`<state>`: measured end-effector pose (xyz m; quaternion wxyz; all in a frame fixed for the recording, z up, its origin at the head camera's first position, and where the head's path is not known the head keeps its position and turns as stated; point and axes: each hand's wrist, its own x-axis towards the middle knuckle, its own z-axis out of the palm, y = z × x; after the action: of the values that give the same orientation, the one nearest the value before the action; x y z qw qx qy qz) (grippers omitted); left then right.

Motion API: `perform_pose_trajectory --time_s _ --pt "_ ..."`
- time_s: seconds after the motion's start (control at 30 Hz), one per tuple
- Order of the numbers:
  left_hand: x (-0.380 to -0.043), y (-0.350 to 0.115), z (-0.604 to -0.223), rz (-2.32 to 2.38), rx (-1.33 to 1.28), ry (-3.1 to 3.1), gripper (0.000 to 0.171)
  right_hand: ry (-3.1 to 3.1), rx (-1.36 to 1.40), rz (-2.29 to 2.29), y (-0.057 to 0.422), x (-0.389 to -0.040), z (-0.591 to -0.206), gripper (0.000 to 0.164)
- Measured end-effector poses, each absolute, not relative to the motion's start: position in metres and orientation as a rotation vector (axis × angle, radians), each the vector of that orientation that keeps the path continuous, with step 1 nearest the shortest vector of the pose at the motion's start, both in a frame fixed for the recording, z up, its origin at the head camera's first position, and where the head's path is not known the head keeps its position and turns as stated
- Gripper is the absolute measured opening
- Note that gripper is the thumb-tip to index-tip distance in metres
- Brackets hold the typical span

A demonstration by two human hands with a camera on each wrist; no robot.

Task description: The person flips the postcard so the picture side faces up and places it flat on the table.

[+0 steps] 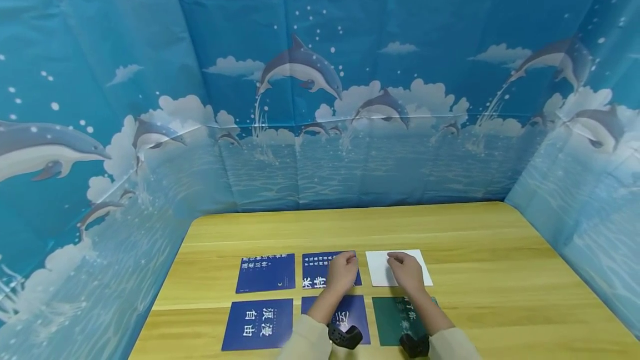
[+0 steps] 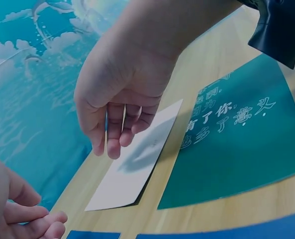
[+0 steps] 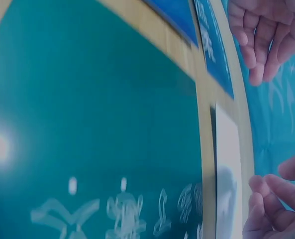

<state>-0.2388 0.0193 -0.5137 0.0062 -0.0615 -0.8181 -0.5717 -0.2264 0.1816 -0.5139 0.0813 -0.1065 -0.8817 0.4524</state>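
My left hand (image 1: 342, 272) hovers over a blue card with white lettering (image 1: 314, 280) in the back row's middle. Its fingers hang loosely bent and hold nothing. Above a white card (image 1: 377, 271) at the back right is my right hand (image 1: 407, 272); in the left wrist view a gap and shadow separate this right hand (image 2: 125, 107) from the white card (image 2: 137, 159). Nothing lies between its relaxed fingers. Below my right forearm lies a green card (image 1: 392, 321) with white lettering. My left forearm partly covers another blue card (image 1: 357, 315).
Two more blue cards, one at the back left (image 1: 267, 274) and one at the front left (image 1: 259, 324), lie on the yellow wooden table (image 1: 500, 271). A blue dolphin-printed curtain (image 1: 350, 171) surrounds the table's back and sides. Each wrist wears a black camera band (image 1: 345, 336).
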Motion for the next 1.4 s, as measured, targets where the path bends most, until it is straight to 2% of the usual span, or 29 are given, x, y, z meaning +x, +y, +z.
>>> perform_pose_trajectory --time_s 0.23,0.37,0.47,0.57,0.93,1.17,1.4 --pt "-0.239 0.032 -0.515 -1.693 -0.249 -2.596 0.028 -2.639 -0.343 1.293 0.205 -0.227 -0.516 0.031" --pt "-0.239 0.037 -0.516 -1.627 -0.297 -2.646 0.018 -2.649 -0.394 1.227 0.219 -0.228 -0.514 0.033" --pt "-0.238 0.04 -0.517 -1.611 -0.311 -2.669 0.03 -2.673 -0.442 1.213 0.229 -0.229 -0.514 0.036" --pt "-0.237 0.041 -0.517 -1.593 -0.325 -2.668 0.036 -2.697 -0.467 1.209 0.237 -0.23 -0.512 0.038" --pt "-0.236 0.046 -0.523 -1.615 -0.352 -2.672 0.037 -2.657 -0.518 1.304 0.25 -0.227 -0.513 0.038" --pt "-0.236 0.049 -0.526 -1.491 -0.357 -2.68 0.029 -2.638 -0.591 1.362 0.249 -0.228 -0.514 0.039" --pt "-0.236 0.053 -0.529 -1.559 -0.325 -2.596 0.032 -2.62 -0.583 1.407 0.248 -0.228 -0.517 0.033"
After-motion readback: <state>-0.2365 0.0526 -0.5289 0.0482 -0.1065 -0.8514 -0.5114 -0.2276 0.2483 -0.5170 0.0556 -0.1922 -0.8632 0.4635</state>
